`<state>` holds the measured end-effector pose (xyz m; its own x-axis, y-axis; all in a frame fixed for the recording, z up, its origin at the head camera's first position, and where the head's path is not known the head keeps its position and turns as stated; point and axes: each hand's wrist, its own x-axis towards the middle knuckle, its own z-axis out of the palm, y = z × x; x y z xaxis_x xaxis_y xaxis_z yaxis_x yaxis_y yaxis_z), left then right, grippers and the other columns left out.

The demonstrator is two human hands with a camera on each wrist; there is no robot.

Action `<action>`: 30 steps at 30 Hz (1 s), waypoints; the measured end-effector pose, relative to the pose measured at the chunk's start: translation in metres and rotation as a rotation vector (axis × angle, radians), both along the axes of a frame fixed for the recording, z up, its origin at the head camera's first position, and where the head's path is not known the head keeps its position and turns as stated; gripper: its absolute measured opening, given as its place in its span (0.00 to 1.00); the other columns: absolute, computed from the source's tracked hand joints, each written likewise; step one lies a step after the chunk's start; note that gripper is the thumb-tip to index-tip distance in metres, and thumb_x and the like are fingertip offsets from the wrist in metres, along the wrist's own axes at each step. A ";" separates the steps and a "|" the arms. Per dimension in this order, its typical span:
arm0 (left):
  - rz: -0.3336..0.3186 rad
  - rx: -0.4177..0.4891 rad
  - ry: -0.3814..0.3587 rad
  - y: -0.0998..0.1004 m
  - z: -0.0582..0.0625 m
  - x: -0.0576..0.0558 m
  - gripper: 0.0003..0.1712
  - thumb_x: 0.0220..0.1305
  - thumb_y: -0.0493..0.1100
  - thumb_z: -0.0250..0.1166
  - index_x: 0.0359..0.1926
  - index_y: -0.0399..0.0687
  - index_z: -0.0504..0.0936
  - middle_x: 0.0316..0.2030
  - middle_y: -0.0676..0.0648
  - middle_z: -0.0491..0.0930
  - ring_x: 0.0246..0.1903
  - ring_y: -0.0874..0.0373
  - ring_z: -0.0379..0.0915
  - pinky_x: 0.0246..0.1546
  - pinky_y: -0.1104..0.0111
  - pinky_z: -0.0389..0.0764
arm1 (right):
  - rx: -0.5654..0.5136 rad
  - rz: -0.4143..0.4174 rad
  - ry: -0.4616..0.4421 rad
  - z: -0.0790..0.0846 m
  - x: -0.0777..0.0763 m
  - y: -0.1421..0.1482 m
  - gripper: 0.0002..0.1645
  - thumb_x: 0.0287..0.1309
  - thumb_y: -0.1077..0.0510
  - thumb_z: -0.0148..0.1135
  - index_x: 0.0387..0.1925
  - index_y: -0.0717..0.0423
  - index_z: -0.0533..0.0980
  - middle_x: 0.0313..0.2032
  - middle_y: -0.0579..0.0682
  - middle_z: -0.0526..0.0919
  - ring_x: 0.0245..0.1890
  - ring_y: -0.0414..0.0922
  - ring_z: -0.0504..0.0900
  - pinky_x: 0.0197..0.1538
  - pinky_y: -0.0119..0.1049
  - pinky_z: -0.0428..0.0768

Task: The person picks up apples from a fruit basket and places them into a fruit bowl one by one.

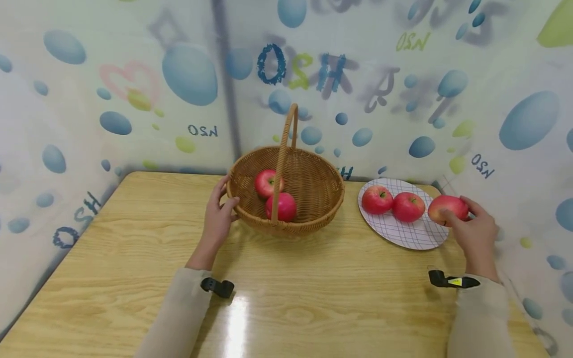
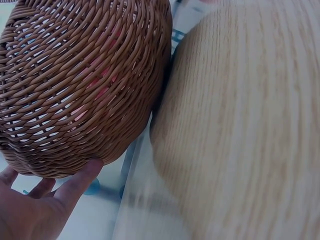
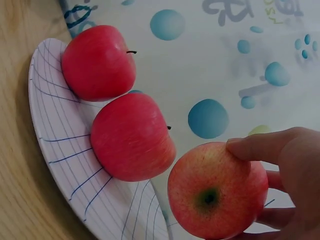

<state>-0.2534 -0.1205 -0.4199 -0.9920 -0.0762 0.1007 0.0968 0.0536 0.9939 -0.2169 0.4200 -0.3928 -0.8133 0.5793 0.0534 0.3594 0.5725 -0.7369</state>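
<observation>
Here, the right hand (image 1: 478, 233) grips an apple (image 3: 212, 182) (left hand (image 1: 219, 215) touches basket (image 1: 315, 181)).

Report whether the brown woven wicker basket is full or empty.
Neither: the brown woven wicker basket is partly filled. Two round red apples sit inside, with bare wicker beside them.

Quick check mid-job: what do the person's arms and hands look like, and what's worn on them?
The left sleeve and right sleeve are long, plain, light-beige fabric. The left hand and right hand are ungloved. A small black left wrist device sits at one cuff; the black right wrist device bears a yellow-and-white marking.
</observation>
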 end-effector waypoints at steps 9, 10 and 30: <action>-0.006 -0.001 -0.006 -0.001 -0.001 0.000 0.35 0.76 0.41 0.50 0.79 0.67 0.57 0.76 0.40 0.54 0.68 0.35 0.66 0.46 0.60 0.87 | 0.005 0.055 -0.025 -0.011 -0.003 0.004 0.45 0.65 0.39 0.58 0.78 0.50 0.59 0.74 0.62 0.65 0.63 0.59 0.65 0.36 0.23 0.68; -0.009 0.000 -0.006 -0.001 -0.001 0.000 0.35 0.76 0.41 0.50 0.79 0.67 0.56 0.76 0.40 0.54 0.68 0.35 0.66 0.46 0.62 0.87 | 0.014 0.065 -0.032 -0.012 -0.003 0.005 0.45 0.65 0.39 0.58 0.78 0.51 0.59 0.73 0.64 0.65 0.64 0.60 0.65 0.37 0.24 0.69; -0.010 0.008 0.000 0.000 0.001 0.001 0.35 0.76 0.40 0.49 0.79 0.66 0.56 0.76 0.39 0.54 0.68 0.34 0.65 0.39 0.73 0.86 | -0.040 0.075 -0.108 -0.025 -0.008 0.006 0.49 0.68 0.40 0.57 0.78 0.61 0.51 0.76 0.67 0.56 0.72 0.66 0.59 0.67 0.64 0.74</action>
<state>-0.2528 -0.1206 -0.4193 -0.9927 -0.0675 0.1000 0.0971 0.0443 0.9943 -0.2245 0.4257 -0.4181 -0.8543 0.5164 -0.0591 0.3951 0.5714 -0.7193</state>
